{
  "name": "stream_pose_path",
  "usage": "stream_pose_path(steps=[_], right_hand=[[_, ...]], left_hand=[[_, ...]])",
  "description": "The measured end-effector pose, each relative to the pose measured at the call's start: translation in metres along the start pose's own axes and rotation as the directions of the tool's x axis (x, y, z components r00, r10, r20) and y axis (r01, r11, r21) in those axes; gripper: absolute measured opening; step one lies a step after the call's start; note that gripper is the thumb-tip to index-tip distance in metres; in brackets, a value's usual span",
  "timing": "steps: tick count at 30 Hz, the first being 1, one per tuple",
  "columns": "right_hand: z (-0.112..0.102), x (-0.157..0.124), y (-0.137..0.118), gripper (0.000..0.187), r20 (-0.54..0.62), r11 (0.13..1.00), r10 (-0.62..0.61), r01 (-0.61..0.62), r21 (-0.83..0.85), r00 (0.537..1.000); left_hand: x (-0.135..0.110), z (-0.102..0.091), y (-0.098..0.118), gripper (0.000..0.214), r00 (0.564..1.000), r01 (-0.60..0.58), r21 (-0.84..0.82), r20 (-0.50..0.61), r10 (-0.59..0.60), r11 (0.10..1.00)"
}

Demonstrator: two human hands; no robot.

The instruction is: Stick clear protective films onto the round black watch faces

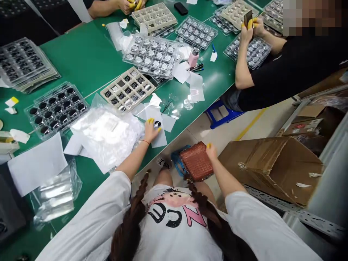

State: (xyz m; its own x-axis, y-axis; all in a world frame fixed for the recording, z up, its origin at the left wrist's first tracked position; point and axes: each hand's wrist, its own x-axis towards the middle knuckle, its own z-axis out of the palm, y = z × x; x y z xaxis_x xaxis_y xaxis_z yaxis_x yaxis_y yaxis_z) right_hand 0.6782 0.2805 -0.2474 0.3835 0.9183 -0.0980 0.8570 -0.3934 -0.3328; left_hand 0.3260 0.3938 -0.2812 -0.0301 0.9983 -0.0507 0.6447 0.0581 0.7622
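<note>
My left hand (151,131), with yellow finger cots, rests on a white paper sheet (159,130) at the green table's edge and pinches a small round dark disc (157,124). Beside it lies a crumpled clear plastic bag (106,136). A beige tray (127,90) of round metal-rimmed dark discs stands just beyond. My right hand (211,151), off the table and also wearing yellow finger cots, is against the edge of a brown mesh pad (197,161) with a blue frame. Its fingers are partly hidden.
A clear blister tray (56,108) of black discs lies to the left, with more stacked trays across the green table (84,69). A co-worker's hands (248,30) work at the far right. A cardboard box (274,170) stands on the floor to the right.
</note>
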Motion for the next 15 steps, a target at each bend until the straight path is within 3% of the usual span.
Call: stream_pose_path(steps=[3, 7, 10, 15], right_hand=[[0.032, 0.077, -0.037, 0.039, -0.052, 0.988, 0.157, -0.157, 0.002, 0.986], [0.07, 0.152, -0.09, 0.042, -0.161, 0.964, 0.267, -0.265, 0.029, 0.95], [0.087, 0.171, -0.112, 0.045, -0.222, 0.97, 0.243, -0.242, 0.033, 0.944], [0.095, 0.182, -0.122, 0.05, -0.144, 1.0, -0.005, 0.009, 0.024, 0.99]], left_hand=[[0.002, 0.011, 0.0, 0.061, 1.0, 0.003, 0.028, 0.005, -0.003, 1.0], [-0.008, 0.015, -0.009, 0.049, 1.0, 0.011, 0.019, -0.024, -0.01, 1.0], [-0.011, 0.019, -0.015, 0.043, 0.999, 0.011, -0.022, -0.039, -0.012, 1.0], [-0.016, 0.025, -0.019, 0.043, 0.996, 0.032, -0.133, -0.074, -0.042, 0.991]])
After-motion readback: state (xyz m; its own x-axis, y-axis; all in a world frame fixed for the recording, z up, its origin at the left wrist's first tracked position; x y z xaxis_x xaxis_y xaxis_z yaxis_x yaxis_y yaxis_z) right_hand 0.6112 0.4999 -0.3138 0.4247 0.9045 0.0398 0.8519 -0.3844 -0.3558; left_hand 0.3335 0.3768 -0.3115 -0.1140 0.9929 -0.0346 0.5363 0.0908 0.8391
